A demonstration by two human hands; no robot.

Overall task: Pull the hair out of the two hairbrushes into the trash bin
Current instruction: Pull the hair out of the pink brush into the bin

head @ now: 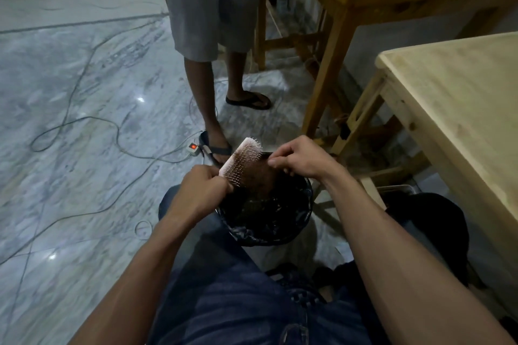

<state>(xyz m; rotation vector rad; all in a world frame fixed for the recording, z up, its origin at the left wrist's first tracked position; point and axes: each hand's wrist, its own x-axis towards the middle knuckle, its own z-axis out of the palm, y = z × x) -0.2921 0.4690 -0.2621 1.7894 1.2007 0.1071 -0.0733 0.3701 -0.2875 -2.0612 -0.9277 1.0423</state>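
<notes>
A pale hairbrush (241,159) with white bristles tilts over the trash bin (265,230), which is lined with a black bag and stands between my knees. My left hand (203,186) is closed around the brush's handle end. A brown mat of hair (263,176) hangs from the bristles down toward the bin's opening. My right hand (301,158) pinches the upper edge of that hair beside the brush. Only one hairbrush is in view.
Another person's legs in sandals (215,145) stand just beyond the bin. Cables and a power strip (193,148) with a red light lie on the marble floor to the left. Two wooden tables (459,109) stand at the right, a dark bag (437,221) below them.
</notes>
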